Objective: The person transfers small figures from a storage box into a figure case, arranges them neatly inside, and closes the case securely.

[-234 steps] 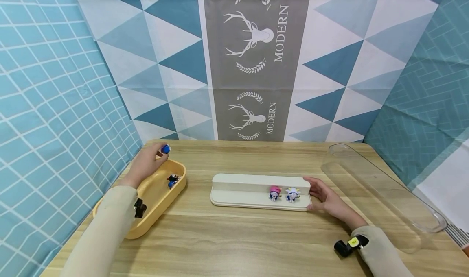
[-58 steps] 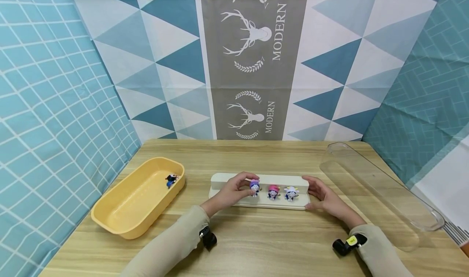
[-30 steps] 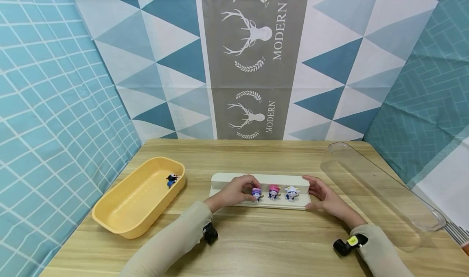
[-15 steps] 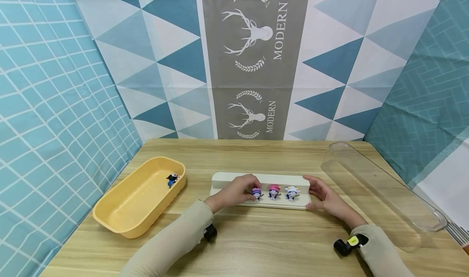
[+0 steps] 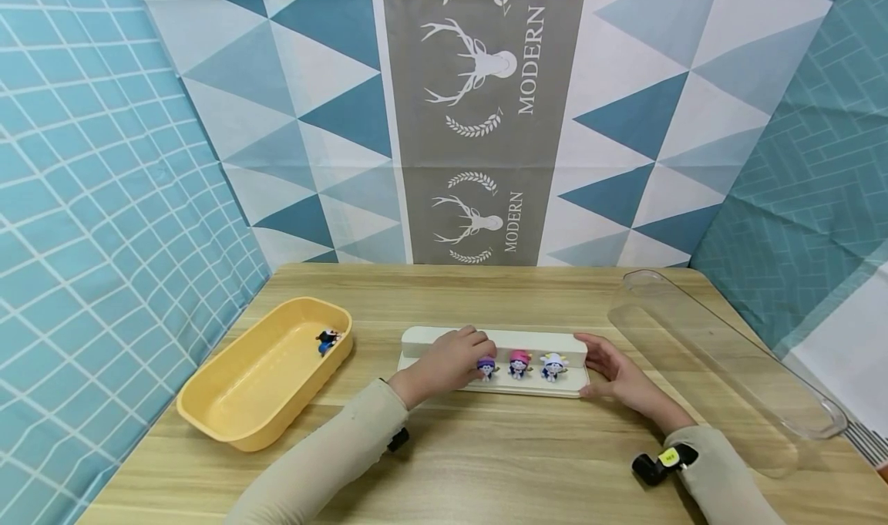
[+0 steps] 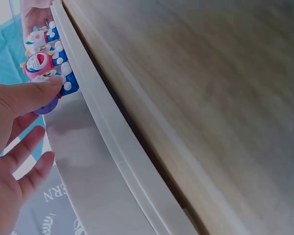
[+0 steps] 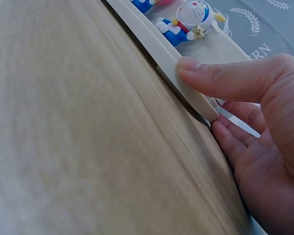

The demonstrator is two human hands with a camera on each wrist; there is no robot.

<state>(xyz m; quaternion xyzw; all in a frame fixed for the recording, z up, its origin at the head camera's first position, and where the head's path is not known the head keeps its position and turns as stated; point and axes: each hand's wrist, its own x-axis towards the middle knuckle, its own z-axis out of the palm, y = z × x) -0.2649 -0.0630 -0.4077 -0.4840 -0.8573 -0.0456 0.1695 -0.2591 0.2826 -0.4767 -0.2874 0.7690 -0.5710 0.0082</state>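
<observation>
My left hand pinches a small Doraemon figurine with a purple hat between thumb and fingers. The figurine stands on the lower step of a long white display base. In the left wrist view, the thumb lies against its body, while other fingers spread apart. To its right in a row stand a pink-hatted figurine and a white-hatted figurine. My right hand holds the base's right end; in the right wrist view, the thumb presses its front edge and the fingers sit beneath and behind.
A yellow basin at the left contains dark-and-blue figurine pieces at its far right corner. A long transparent cover lies slantwise on the wooden table at the right. Patterned cloth hangs behind.
Earlier my left hand lifted a figurine from the yellow basin, then set the purple-hatted one left of the others. Lately its wrist has turned slightly over the figurine. The right hand has stayed put.
</observation>
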